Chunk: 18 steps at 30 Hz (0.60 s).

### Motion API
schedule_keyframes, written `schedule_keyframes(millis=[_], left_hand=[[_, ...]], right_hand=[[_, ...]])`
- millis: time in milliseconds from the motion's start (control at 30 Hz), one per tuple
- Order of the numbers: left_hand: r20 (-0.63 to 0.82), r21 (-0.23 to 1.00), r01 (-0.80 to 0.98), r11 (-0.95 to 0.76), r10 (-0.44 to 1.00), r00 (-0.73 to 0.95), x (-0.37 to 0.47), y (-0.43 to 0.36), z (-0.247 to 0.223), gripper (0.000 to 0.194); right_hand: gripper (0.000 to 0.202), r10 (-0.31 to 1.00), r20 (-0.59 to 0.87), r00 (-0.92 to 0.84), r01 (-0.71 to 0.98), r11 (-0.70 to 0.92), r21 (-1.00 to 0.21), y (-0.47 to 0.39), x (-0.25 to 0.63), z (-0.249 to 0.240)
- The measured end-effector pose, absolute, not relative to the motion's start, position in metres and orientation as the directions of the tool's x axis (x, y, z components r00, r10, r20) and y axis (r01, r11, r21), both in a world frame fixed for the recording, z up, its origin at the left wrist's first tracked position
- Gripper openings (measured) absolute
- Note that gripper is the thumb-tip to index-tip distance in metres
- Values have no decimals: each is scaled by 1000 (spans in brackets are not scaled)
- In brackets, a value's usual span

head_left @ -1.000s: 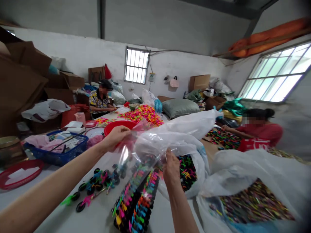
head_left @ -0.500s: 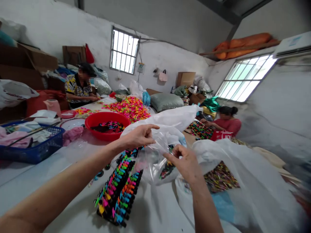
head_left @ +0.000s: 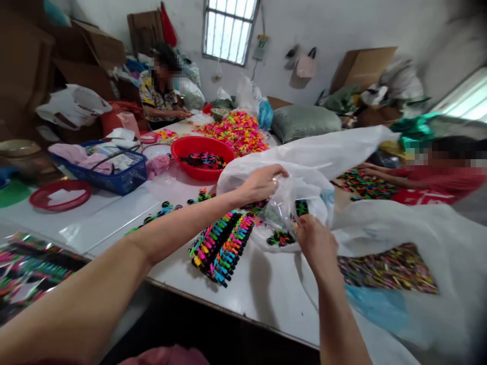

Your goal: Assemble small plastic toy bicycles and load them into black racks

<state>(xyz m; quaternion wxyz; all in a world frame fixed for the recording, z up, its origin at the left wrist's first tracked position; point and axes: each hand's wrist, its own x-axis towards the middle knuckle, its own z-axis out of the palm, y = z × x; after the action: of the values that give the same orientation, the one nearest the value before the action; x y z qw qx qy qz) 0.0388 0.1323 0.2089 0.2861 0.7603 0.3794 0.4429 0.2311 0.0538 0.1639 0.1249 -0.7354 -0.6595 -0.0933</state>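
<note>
My left hand (head_left: 263,182) is closed on the upper left edge of a thin clear plastic bag (head_left: 280,205). On its right side my right hand (head_left: 316,237) pinches the same bag, fingers pressed together. Behind and below the clear bag lies a large white plastic sack (head_left: 238,175), its mouth turned this way, with small black and coloured pieces (head_left: 280,237) in it. Left of the right hand, on the table (head_left: 283,304), stand two rows of small black pieces with bright coloured tops (head_left: 222,248). Whether the clear bag holds anything is hard to make out.
A red basin (head_left: 203,170) of pieces and a blue basket (head_left: 133,175) stand to the left. Behind them rises a heap of bright pieces (head_left: 238,132). At right lies another white sack (head_left: 380,223). Co-workers sit at far left (head_left: 158,96) and right (head_left: 452,172).
The view has tilted down and swung left, showing the table's front edge. My left hand has gone from fingers apart to closed on the clear bag; my right hand stays on it.
</note>
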Motion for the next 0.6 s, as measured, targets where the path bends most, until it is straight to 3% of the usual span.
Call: schedule_keyframes(millis=[67,133,200,267,300,367,433,467,533,600], left_hand=[[245,967,24,-254,951,189,18,138,199,27],[57,982,-189,-20,980,193,-10,139,194,21],[60,982,-187,-9,961,269,-41,136,199,14],[189,977,24,-214,905,381,-73,130,213,13],[250,916,181,-359,861,442,-87,127,223,13],[324,637,513,-575,804,499,-113,124,240,15],[397,307,781,-543,819,414,-137,125,252,18],[457,197,873,-447,829,322,-150,126,255,18],[594,131,967,-219,798,101,-176,124,257,19],[714,212,976,-58,691,-114,-204,112,254,19]], right_hand=[[19,934,335,121,991,-94,-94,68,232,147],[18,906,418,72,987,-6,-158,87,227,137],[16,890,456,14,939,145,-312,114,216,139],[16,897,441,36,737,274,-617,147,199,154],[15,910,410,69,549,308,-777,162,188,165],[16,929,360,85,113,350,-930,186,162,192],[19,912,411,1,-151,407,-901,195,130,217],[20,884,461,-79,-186,441,-878,195,112,226],[23,793,554,-254,-114,544,-831,190,77,232],[27,708,570,-418,56,646,-762,183,44,219]])
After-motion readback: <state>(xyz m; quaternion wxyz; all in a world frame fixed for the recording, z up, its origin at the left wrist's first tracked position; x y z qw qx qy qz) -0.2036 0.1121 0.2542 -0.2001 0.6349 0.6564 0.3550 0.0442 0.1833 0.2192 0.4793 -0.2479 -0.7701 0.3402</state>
